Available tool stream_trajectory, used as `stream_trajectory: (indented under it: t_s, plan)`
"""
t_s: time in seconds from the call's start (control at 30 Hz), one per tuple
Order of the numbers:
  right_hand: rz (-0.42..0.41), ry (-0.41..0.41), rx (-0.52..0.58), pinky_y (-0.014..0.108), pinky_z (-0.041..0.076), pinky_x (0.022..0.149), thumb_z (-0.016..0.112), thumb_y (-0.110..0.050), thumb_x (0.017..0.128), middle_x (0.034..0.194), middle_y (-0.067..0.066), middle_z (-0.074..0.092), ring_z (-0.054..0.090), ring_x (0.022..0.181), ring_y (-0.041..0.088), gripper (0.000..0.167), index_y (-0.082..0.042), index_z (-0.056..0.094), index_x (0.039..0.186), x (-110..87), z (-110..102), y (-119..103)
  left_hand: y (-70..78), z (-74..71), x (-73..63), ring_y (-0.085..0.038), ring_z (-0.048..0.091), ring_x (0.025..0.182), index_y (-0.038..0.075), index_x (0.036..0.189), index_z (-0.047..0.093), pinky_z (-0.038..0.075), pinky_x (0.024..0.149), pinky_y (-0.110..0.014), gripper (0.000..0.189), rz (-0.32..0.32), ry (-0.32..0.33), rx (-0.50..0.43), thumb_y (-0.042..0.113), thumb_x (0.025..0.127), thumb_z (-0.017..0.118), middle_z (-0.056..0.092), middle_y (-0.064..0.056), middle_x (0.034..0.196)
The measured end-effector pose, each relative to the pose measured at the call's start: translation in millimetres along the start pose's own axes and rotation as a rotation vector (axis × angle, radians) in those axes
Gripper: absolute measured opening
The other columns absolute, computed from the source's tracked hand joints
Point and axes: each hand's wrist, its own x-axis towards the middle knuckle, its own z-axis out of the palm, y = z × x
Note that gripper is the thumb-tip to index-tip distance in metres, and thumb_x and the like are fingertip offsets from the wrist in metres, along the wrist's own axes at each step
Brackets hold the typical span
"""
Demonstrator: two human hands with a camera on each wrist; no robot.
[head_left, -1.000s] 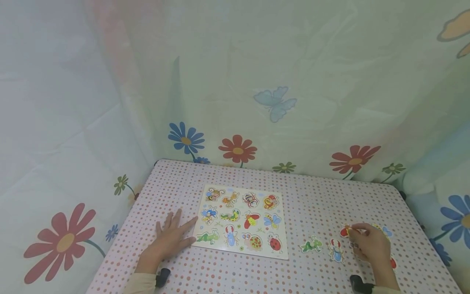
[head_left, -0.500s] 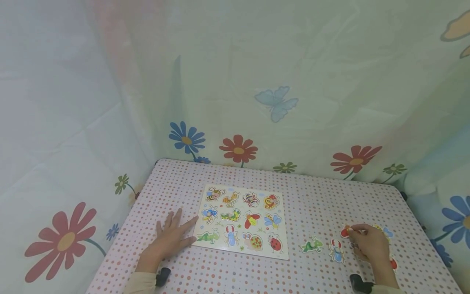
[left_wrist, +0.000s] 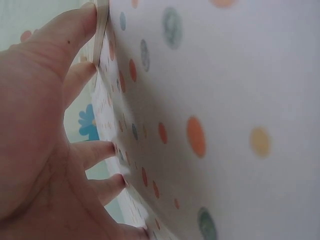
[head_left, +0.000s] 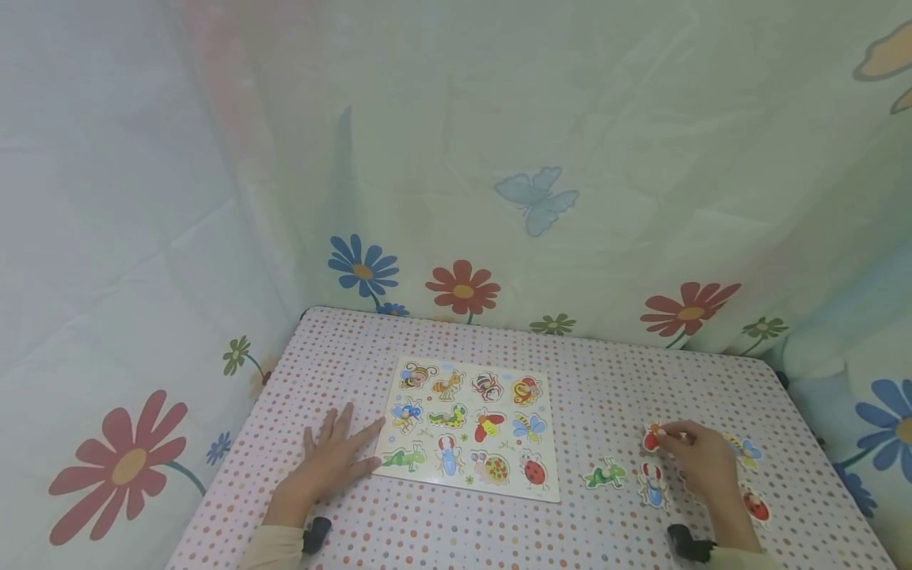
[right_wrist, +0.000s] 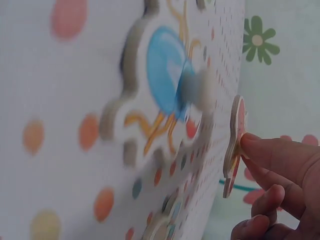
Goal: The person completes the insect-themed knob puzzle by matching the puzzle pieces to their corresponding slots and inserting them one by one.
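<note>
On the dotted table lies an insect puzzle board (head_left: 507, 445) in the head view. My left hand (head_left: 328, 463) is spread flat at its left side, thumb and index fingertip against the board's edge; the left wrist view shows the fingertips (left_wrist: 116, 181) on the table. With thumb and index finger my right hand (head_left: 701, 463) pinches a red-winged insect puzzle piece (head_left: 651, 438). In the right wrist view that red piece (right_wrist: 234, 150) stands tilted on edge, gripped at its knob side. Just below it lies a blue beetle piece (head_left: 651, 489) with a pale knob (right_wrist: 202, 90).
A green grasshopper piece (head_left: 605, 473) lies between the board and the beetle piece. Right of my right hand are a blue-winged insect piece (head_left: 748, 451) and a ladybug piece (head_left: 757, 505), with others partly hidden. Flowered cloth (head_left: 427, 198) hangs behind the table.
My right hand has shifted left and slightly towards the back, carrying the red-winged piece. The ladybug piece shows more fully now. My left hand stays where it was.
</note>
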Motion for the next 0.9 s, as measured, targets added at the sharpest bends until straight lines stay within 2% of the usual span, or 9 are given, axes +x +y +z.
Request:
stream_trajectory:
  t_s: [0.17,0.23,0.37,0.53,0.73,0.9]
  plan:
    - [-0.136,-0.023,-0.066,0.033,0.038,0.05,0.069,-0.027,0.095,0.08,0.01,0.061,0.049,0.062,0.021,0.033,0.004,0.069,0.109,-1.0,6.3,-13.5,-0.1,0.2,0.3,-0.05,-0.002,0.147,0.036,0.153,0.041,-0.007,0.107,-0.077,0.063,0.0,-0.002,0.0,0.047,0.095,0.063,0.005,-0.021,0.165]
    - [-0.17,-0.033,-0.079,0.032,0.039,0.049,0.069,-0.025,0.096,0.079,0.009,0.06,0.05,0.06,0.021,0.031,0.004,0.069,0.108,-2.0,10.5,-19.6,-0.2,0.4,0.3,-0.05,-0.002,0.148,0.037,0.153,0.041,-0.007,0.107,-0.077,0.063,-0.003,-0.005,0.004,0.048,0.095,0.063,0.005,-0.02,0.165]
    - [-0.224,-0.048,-0.062,0.031,0.039,0.046,0.069,-0.021,0.095,0.081,0.01,0.059,0.049,0.057,0.019,0.03,0.005,0.069,0.109,-5.8,20.4,-34.0,-0.6,1.0,0.2,-0.049,-0.003,0.148,0.037,0.153,0.04,-0.007,0.107,-0.076,0.063,-0.008,-0.01,0.004,0.048,0.095,0.063,0.004,-0.02,0.165]
    - [-0.308,-0.042,-0.049,0.029,0.037,0.047,0.073,-0.018,0.093,0.082,0.009,0.057,0.046,0.061,0.02,0.026,0.003,0.071,0.108,-12.4,35.1,-53.4,-1.9,2.4,0.6,-0.049,-0.003,0.148,0.038,0.153,0.04,-0.008,0.107,-0.076,0.064,-0.008,-0.012,0.006,0.048,0.095,0.063,0.004,-0.02,0.165]
    - [-0.353,-0.042,-0.039,0.03,0.038,0.055,0.075,-0.016,0.091,0.086,0.008,0.059,0.049,0.075,0.023,0.021,0.0,0.073,0.105,-18.8,52.6,-82.2,-4.2,4.0,1.6,-0.049,-0.002,0.148,0.038,0.153,0.04,-0.007,0.107,-0.077,0.063,0.003,-0.004,0.014,0.049,0.095,0.063,0.005,-0.02,0.165]
    - [-0.397,-0.064,-0.016,0.032,0.038,0.057,0.076,-0.014,0.09,0.083,0.006,0.057,0.047,0.075,0.023,0.019,-0.001,0.074,0.103,-20.5,63.4,-102.9,-4.5,4.4,2.2,-0.049,-0.002,0.148,0.038,0.153,0.04,-0.007,0.107,-0.077,0.063,0.009,-0.001,0.011,0.05,0.095,0.062,0.004,-0.02,0.165]
